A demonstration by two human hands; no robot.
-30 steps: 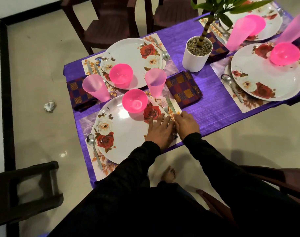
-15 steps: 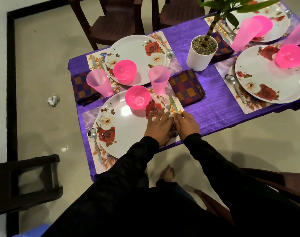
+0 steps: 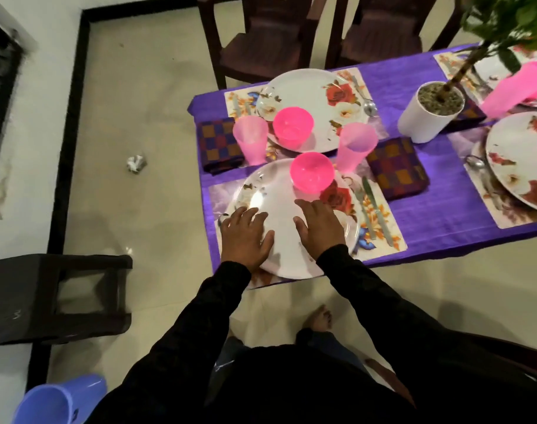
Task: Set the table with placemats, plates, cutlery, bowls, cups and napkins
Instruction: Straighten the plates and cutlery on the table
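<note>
Four floral plates show on the counter [image 3: 444, 209], with two pink bowls, three cups and two checked napkins near. The near plate [image 3: 279, 228] carries a bowl [image 3: 312, 172] at its 12 o'clock. Beside it at 3 o'clock, the knife [image 3: 375, 206] points away. The left hand [image 3: 245, 237] and right hand [image 3: 320, 229], each grip flat and holding nothing, have shifted from the cutlery onto the plate.

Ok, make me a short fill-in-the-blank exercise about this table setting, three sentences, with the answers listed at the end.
1. Both hands, the left hand and the right hand, lie flat on the near ____.
2. The pink bowl standing on that near plate is ____ of food.
3. The knife lies on the placemat to the ____ of that plate.

Missing words: plate; empty; right
</note>
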